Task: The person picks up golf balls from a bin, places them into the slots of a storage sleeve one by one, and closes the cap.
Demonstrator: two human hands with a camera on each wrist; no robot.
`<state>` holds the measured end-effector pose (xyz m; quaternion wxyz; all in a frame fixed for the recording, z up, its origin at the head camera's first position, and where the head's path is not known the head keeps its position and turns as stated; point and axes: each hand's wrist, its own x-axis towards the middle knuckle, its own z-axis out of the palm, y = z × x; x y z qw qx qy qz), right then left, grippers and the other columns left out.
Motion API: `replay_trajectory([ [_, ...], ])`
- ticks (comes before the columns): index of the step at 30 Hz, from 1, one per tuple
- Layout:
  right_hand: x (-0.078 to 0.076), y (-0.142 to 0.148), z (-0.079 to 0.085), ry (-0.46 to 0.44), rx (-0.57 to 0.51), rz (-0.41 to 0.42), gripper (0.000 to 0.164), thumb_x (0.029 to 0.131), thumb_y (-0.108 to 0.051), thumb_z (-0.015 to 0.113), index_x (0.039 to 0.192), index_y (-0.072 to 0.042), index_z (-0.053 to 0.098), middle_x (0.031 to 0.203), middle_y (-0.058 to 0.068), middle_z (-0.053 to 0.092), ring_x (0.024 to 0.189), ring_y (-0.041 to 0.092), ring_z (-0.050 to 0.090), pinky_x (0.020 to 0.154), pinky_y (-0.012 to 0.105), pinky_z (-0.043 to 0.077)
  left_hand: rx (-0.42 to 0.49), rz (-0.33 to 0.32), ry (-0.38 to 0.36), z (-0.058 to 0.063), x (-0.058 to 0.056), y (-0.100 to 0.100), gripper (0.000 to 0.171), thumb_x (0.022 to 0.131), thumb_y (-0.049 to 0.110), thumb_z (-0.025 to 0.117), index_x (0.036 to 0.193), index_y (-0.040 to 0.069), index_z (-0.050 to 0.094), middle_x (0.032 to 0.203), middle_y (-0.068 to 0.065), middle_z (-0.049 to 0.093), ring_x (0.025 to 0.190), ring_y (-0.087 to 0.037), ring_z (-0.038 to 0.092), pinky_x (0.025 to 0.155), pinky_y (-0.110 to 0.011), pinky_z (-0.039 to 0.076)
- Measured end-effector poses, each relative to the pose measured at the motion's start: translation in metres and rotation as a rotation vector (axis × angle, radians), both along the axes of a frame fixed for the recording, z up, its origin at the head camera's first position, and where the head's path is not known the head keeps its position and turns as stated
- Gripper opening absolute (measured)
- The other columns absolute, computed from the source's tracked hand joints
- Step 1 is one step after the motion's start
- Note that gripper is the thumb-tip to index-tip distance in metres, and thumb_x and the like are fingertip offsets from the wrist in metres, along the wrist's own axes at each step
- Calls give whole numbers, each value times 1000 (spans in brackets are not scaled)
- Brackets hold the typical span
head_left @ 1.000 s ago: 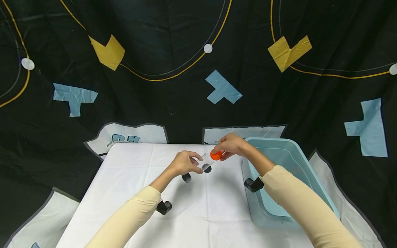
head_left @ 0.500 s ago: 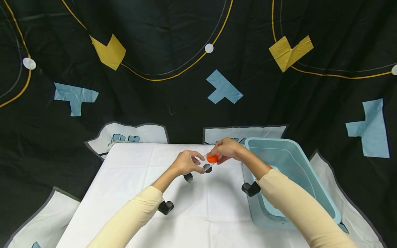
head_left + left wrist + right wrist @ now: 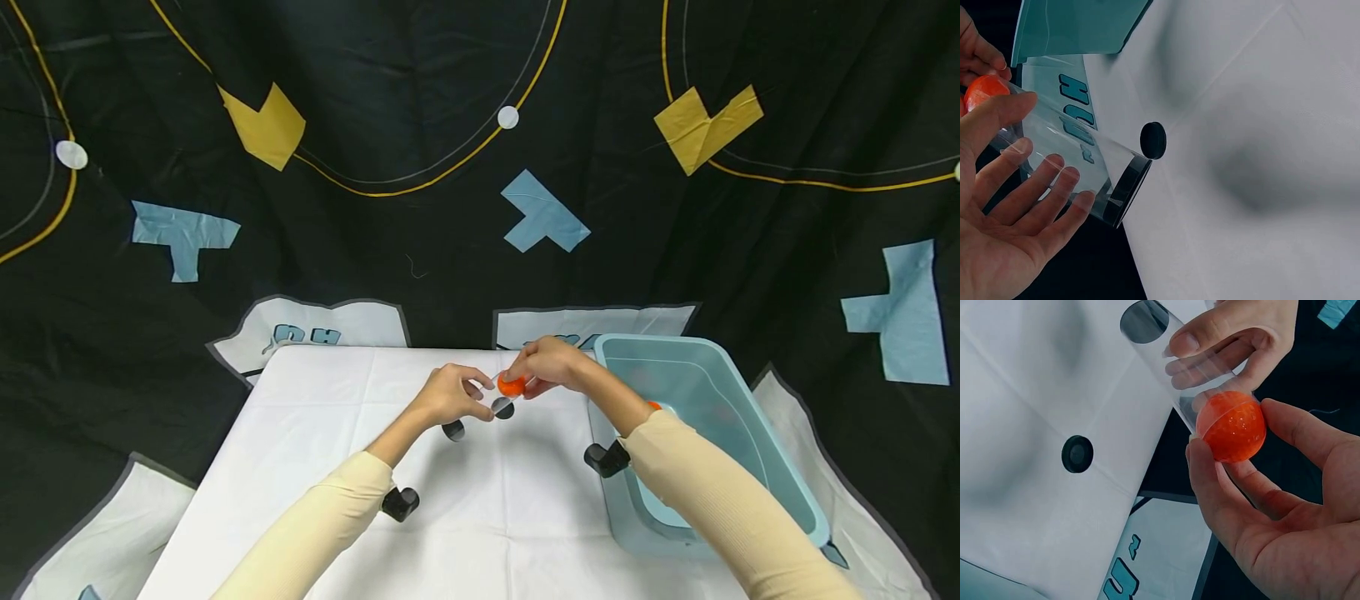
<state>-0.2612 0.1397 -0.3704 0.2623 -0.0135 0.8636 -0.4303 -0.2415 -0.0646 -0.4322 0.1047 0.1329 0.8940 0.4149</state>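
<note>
My left hand (image 3: 450, 393) grips a clear plastic tube (image 3: 1100, 150) with a black end (image 3: 1127, 190). The tube is tilted, its mouth up toward the right hand in the head view. A dimpled orange ball (image 3: 1235, 428) sits at that mouth, partly within the rim. Thumb and fingers of my right hand (image 3: 551, 363) pinch the ball. A loose round black cap (image 3: 1077, 454) lies on the white table (image 3: 322, 450), near the tube's lower part. In the head view, the left fingers hide much of the tube.
A light blue plastic bin (image 3: 757, 417) stands on the table's right side. Inside it, an orange object (image 3: 655, 406) shows partly behind the right forearm. A black cloth (image 3: 420, 275) with tape marks hangs beyond the table.
My right hand has moved slightly left and down, bringing the orange ball to the tube's mouth. The left hand has barely shifted and still holds the tube.
</note>
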Motion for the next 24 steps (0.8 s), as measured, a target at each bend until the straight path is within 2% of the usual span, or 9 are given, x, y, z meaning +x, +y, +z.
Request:
replay_trajectory([
  [9, 2, 2, 0, -3, 26, -9, 27, 88, -25, 78, 102, -3, 72, 103, 14, 69, 84, 29, 71, 84, 37, 61, -10, -1, 19, -2, 0, 1, 40, 67, 21, 93, 103, 16, 79, 91, -6, 78, 87, -16, 67, 75, -32, 53],
  [16, 0, 8, 1, 4, 32, 3, 29, 88, -26, 77, 104, -2, 72, 108, 14, 69, 83, 24, 72, 83, 36, 61, 3, 20, 5, -1, 2, -2, 35, 68, 18, 92, 101, 16, 79, 87, -4, 77, 84, -16, 68, 72, -30, 55],
  [20, -2, 22, 5, 14, 24, -3, 31, 90, -24, 74, 109, 0, 71, 115, 18, 68, 85, 22, 71, 84, 36, 61, -7, 34, 7, -3, 1, -6, 36, 67, 18, 92, 100, 16, 79, 89, -6, 77, 84, -15, 68, 73, -31, 55],
  [24, -3, 44, 10, 12, 36, -49, 35, 92, -25, 73, 114, 2, 67, 120, 20, 66, 88, 23, 71, 87, 37, 60, -7, 33, 11, -4, 1, -11, 37, 66, 19, 92, 100, 17, 79, 87, -4, 77, 86, -15, 68, 76, -32, 55],
])
